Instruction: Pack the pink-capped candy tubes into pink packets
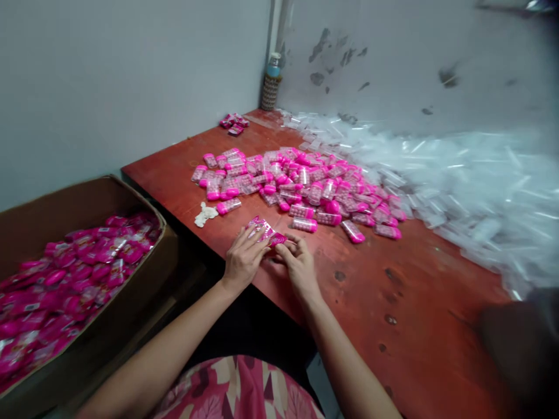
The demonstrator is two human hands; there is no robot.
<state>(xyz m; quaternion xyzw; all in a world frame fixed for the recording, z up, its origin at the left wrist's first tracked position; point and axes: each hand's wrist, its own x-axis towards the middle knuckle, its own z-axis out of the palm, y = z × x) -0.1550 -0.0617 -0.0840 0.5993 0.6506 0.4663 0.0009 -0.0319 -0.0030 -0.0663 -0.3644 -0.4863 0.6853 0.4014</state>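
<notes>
Pink printed packet [268,231] just inside near edge of table [437,308], apparently placed close for two-handed control. Left hand [243,259]: fingers over packet, thumb along near side, seemingly clamping it steady. Right hand [301,266]: thumb and fingers pinching right corner. Pink-capped containers [302,210] heaped beyond, likely for easy reach; open carton [43,233] beside near edge's left end.

This looks like a packing workshop: a worn red tabletop [437,343] carries heaped clear plastic tubes with pink caps [302,211], and a mass of clear plastic pieces [458,180] along its far edge; near its left corner, a brown cardboard box [48,218] holds many glossy pink packets [82,270].
</notes>
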